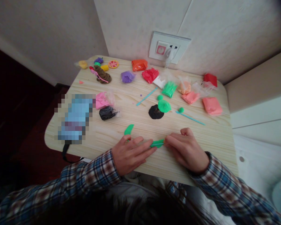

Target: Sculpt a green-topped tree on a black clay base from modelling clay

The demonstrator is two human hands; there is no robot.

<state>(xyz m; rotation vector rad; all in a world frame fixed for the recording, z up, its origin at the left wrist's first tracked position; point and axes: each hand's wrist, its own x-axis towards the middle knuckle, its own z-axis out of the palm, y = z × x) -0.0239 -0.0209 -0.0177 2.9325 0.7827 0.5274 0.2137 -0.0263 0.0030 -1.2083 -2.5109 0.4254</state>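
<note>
My left hand (133,153) lies low over the table with its fingers stretched out, the fingertips touching the left end of a flat green clay piece (158,144). Along that piece runs a thin light-blue stick (159,143), which leads into the pinched fingers of my right hand (184,148). A curved green clay leaf (129,129) rests just beyond my left hand. Farther out sits a flat black clay disc (156,113), partly covered by a green clay shape (164,106). A small green ball (181,110) is beside a blue modelling tool (192,118).
Another blue tool (147,96) lies mid-table. Clay packets, including green (169,89), purple (128,77), black (107,112) and coral (212,105), stand around. A brown coiled clay figure (102,75) is at back left, a blurred-out phone-like object (76,117) at left. A wall socket (170,47) borders the back.
</note>
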